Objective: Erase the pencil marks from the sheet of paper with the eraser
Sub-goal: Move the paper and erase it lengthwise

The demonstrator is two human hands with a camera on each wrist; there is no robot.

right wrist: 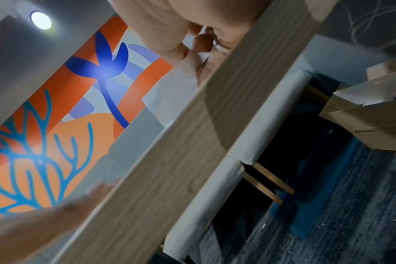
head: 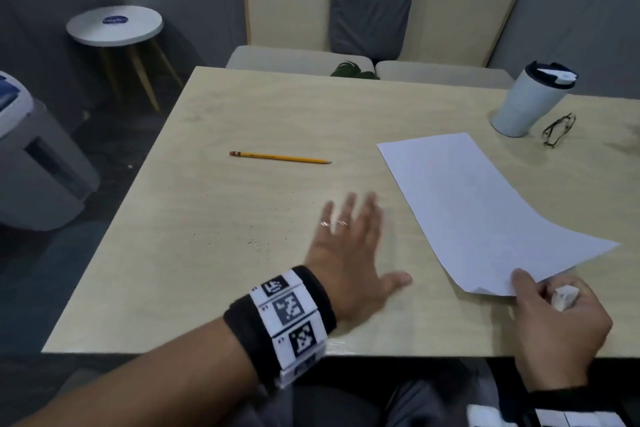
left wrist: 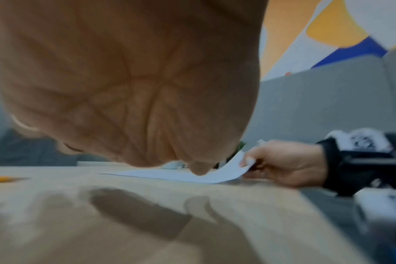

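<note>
A white sheet of paper (head: 485, 204) lies on the right of the wooden table (head: 242, 288), and no pencil marks can be made out on it. My right hand (head: 543, 291) grips a white eraser (head: 565, 296) in its curled fingers, while its thumb pinches the sheet's near corner. The left wrist view shows that corner of the paper (left wrist: 233, 167) lifted by the right hand (left wrist: 283, 164). My left hand (head: 363, 243) hovers flat over the table left of the sheet, fingers spread and straight, holding nothing. Its palm (left wrist: 124, 89) fills the left wrist view.
A yellow pencil (head: 280, 157) lies mid-table, far from both hands. A white tumbler (head: 530, 100) and folded glasses (head: 559, 130) stand at the back right. Dark eraser crumbs (head: 256, 244) dot the table left of my left hand. Two chairs (head: 287, 3) face the far edge.
</note>
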